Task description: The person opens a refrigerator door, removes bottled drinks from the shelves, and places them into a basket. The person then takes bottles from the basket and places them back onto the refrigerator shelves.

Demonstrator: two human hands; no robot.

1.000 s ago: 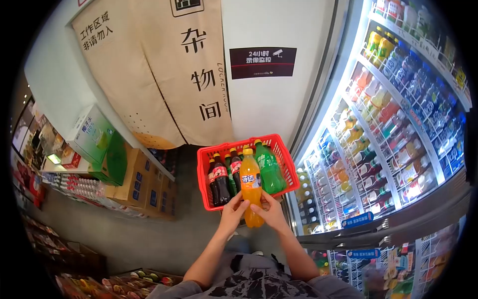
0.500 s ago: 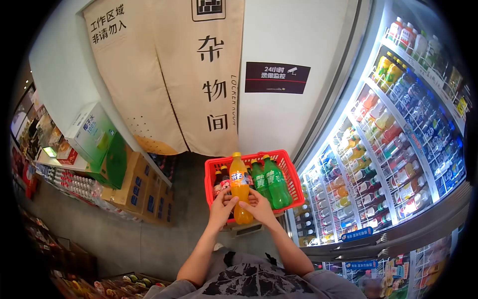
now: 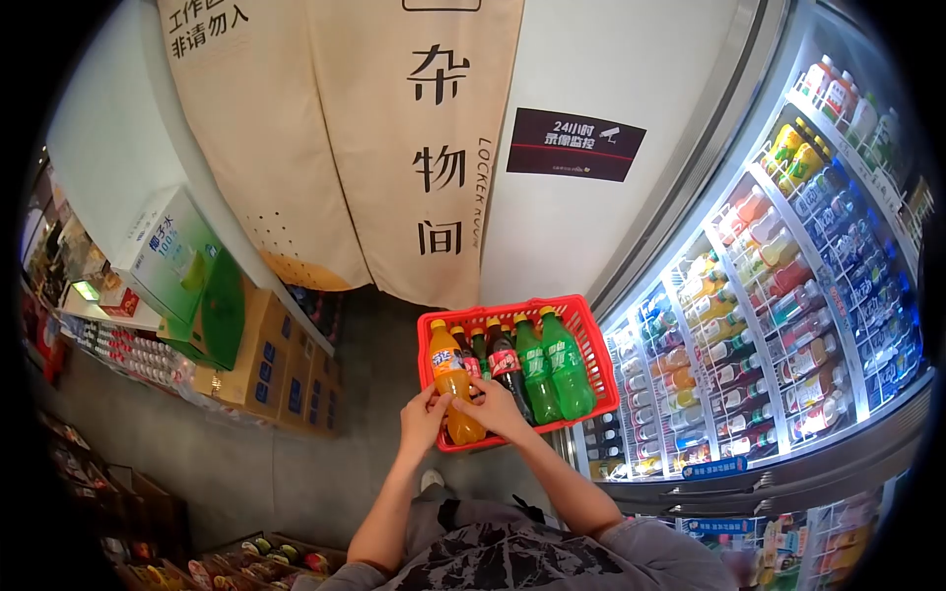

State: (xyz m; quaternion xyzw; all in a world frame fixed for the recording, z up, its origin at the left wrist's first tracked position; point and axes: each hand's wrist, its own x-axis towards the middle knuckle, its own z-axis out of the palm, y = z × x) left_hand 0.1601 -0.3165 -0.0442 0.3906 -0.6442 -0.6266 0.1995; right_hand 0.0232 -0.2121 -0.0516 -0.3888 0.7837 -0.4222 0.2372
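An orange soda bottle (image 3: 450, 362) is between both my hands at the left end of a red shopping basket (image 3: 602, 357). My left hand (image 3: 424, 414) grips its left side, and my right hand (image 3: 500, 408) closes on its right side. The bottle leans with its cap away from me; its base looks to be within the basket's near rim. Just right of it lies a dark cola bottle (image 3: 505, 361) with a red label. Two green soda bottles (image 3: 533, 382) fill the basket's right end. Further bottles behind are partly hidden.
A lit drinks fridge (image 3: 724, 325) with several shelves of bottles stands on the right. A beige door curtain (image 3: 394, 148) hangs ahead. Stacked cardboard boxes (image 3: 258, 355) and a green-white carton (image 3: 168, 256) are on the left, with snack bins (image 3: 251, 563) low at left.
The orange soda bottle has moved left from above the middle of the basket to its left end, both hands going with it. The cola bottle now shows. The view has shifted slightly.
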